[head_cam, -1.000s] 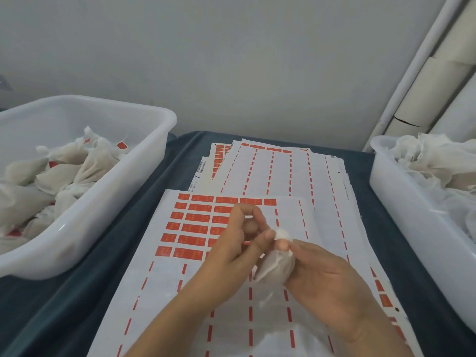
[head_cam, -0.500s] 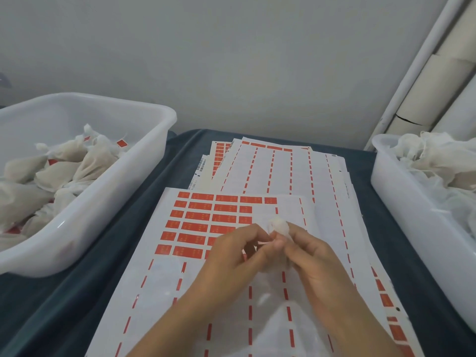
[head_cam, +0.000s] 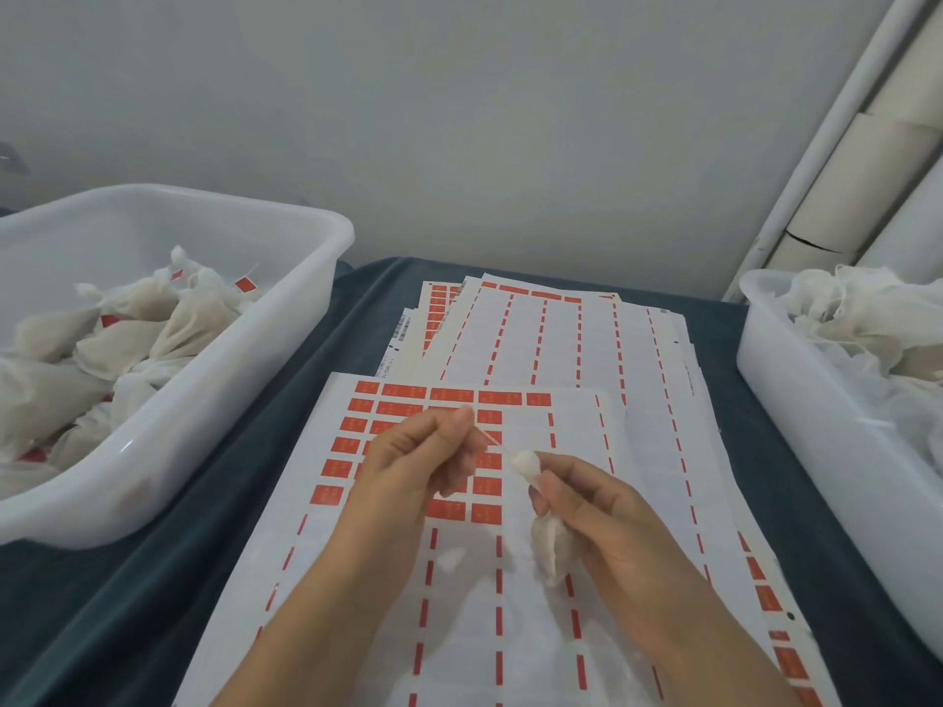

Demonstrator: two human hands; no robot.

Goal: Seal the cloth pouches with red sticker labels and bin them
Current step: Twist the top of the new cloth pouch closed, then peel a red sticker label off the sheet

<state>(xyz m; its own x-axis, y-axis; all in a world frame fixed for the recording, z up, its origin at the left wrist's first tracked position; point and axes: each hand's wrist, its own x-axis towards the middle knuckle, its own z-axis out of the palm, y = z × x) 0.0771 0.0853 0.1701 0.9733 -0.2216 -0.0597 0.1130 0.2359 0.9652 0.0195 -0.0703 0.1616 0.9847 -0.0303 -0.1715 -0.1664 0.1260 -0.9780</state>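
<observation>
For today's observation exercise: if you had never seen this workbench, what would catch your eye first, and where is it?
First, the two hands at centre: the right hand grips a small cloth pouch by its neck, while the left hand pinches a thin string running from the pouch top. Under them lies a sticker sheet with blocks of red labels. A white bin of sealed pouches sits left; another white tub of loose cloth sits right.

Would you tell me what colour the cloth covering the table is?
The table cloth is dark blue-grey, shown in the head view.
</observation>
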